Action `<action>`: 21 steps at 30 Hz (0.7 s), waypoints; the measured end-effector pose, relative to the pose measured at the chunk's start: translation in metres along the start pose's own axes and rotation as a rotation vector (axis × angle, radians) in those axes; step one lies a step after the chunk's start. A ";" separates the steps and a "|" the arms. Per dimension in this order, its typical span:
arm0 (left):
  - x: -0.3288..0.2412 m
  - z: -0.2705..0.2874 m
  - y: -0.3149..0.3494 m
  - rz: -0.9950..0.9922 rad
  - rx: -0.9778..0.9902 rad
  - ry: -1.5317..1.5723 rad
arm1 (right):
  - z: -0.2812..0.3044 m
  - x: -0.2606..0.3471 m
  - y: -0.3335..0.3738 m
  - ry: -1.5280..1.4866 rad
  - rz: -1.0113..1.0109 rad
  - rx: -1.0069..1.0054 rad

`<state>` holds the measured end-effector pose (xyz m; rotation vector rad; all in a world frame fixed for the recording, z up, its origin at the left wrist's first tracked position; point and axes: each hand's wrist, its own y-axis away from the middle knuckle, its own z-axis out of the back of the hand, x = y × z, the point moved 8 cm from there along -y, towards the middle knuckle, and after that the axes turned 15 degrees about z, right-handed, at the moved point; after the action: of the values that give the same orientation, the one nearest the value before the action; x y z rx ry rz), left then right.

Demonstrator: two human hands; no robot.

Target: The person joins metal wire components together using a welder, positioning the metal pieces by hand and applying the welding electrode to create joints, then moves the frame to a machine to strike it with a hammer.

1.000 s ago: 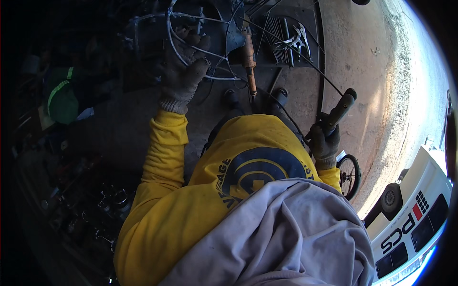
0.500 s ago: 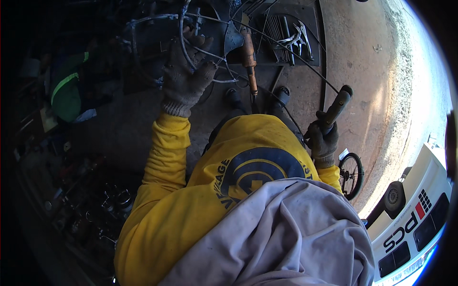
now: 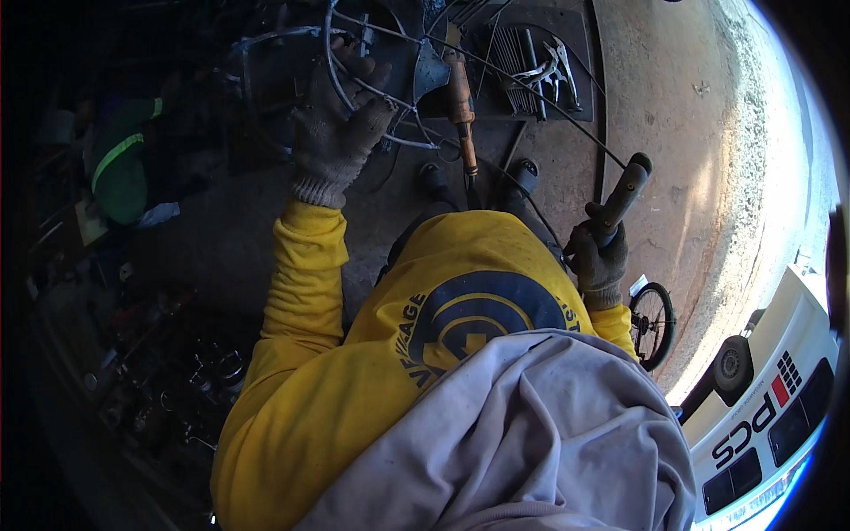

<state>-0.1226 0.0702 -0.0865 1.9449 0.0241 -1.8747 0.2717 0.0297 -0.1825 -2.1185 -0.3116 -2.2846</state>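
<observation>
My left hand [image 3: 332,142], in a grey-brown knitted glove, grips a round frame of bent metal rods [image 3: 335,75] at the upper left. Its fingers lie partly behind the curved rod, with the thumb on the near side. My right hand [image 3: 599,258], also gloved, is closed round the grey handle of a welding electrode holder [image 3: 624,199]. A long thin electrode [image 3: 549,104] runs from the holder's head up and left to the metal frame. Just right of the frame lies an orange angle grinder [image 3: 460,102], its cable leading toward my feet.
Locking pliers [image 3: 553,75] and several thin rods [image 3: 509,53] lie on a dark plate [image 3: 575,31]. My shoes [image 3: 525,174] stand below it. At left is a dark-green bundle [image 3: 122,181] with a bright stripe. A bicycle wheel [image 3: 652,327] and white vehicle [image 3: 753,416] are at right.
My left hand and the round metal frame have shifted slightly left, the hand also a little nearer to me. My right hand and the electrode holder have barely moved.
</observation>
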 end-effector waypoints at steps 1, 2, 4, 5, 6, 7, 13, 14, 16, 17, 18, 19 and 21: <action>0.001 0.002 -0.002 -0.001 0.002 -0.001 | 0.000 0.001 0.000 -0.001 0.001 -0.002; 0.001 0.003 -0.003 -0.022 0.005 -0.031 | -0.001 0.001 0.000 0.001 -0.003 -0.002; 0.002 0.003 -0.005 -0.043 0.008 -0.062 | -0.001 0.001 0.000 0.002 -0.008 -0.002; 0.003 0.004 -0.005 -0.034 0.000 -0.035 | -0.002 0.001 -0.001 0.022 0.003 0.012; 0.004 0.005 -0.005 -0.025 -0.008 -0.008 | -0.003 0.002 -0.001 0.041 0.013 0.026; 0.003 0.004 -0.006 -0.025 -0.005 -0.009 | -0.004 0.002 -0.001 0.041 0.013 0.022; -0.006 0.005 -0.005 -0.088 -0.050 -0.252 | -0.007 0.002 -0.003 0.024 -0.009 0.007; -0.008 0.002 -0.005 -0.090 -0.045 -0.227 | -0.007 0.002 -0.003 0.026 -0.008 0.006; -0.008 0.001 -0.005 -0.092 -0.040 -0.198 | -0.006 0.002 -0.003 0.031 -0.008 0.005; -0.006 0.002 -0.005 -0.092 -0.047 -0.201 | -0.006 0.002 -0.003 0.048 0.008 0.011; -0.005 0.003 -0.005 -0.093 -0.054 -0.205 | -0.006 0.003 -0.004 0.063 0.023 0.016; -0.005 0.003 -0.004 -0.091 -0.054 -0.203 | -0.006 0.003 -0.003 0.064 0.022 0.016; -0.007 0.001 -0.002 -0.081 -0.043 -0.129 | -0.005 0.002 -0.002 0.074 0.009 0.018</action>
<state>-0.1252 0.0738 -0.0807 1.8157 0.1050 -2.0314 0.2667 0.0308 -0.1815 -2.0180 -0.3194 -2.3391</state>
